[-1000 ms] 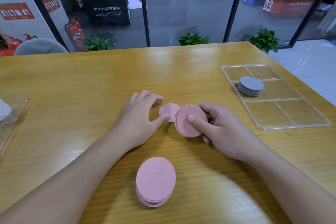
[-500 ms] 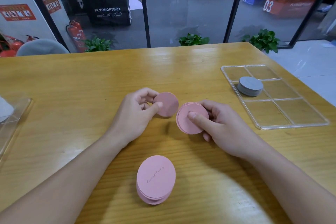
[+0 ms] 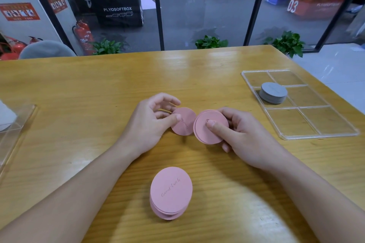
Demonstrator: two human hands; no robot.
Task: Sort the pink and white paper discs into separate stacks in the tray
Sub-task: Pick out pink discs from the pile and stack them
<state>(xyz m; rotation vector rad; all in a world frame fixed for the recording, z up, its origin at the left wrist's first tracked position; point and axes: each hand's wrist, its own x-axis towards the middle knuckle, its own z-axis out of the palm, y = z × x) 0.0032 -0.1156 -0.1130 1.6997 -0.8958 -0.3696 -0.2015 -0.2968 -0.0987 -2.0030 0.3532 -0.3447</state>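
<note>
Two pink piles so far: near pile (image 3: pixel 171 193) loose on bench (image 3: pixel 79 104). Left hand (image 3: pixel 147 124) has just lifted one disc (image 3: pixel 184 122) off bench, pinched by thumb and fingers; right hand (image 3: pixel 243 134) grips held stack (image 3: pixel 211 126). Still gathering pinks, likely. Far right, tray (image 3: pixel 308 122) holds one grey-looking stack (image 3: pixel 273 92) in a middle-left cell; other cells bare.

A wooden table (image 3: pixel 83 92) is set against black-framed glass panels (image 3: pixel 205 6), through which a dark grey gym floor (image 3: pixel 197 12) is seen. Potted plants (image 3: pixel 211 42) are lined along the glass. Red fire extinguishers (image 3: pixel 84 35) are placed at the left, beside a black box (image 3: pixel 116 11) marked PLYOSOFTBOX.
</note>
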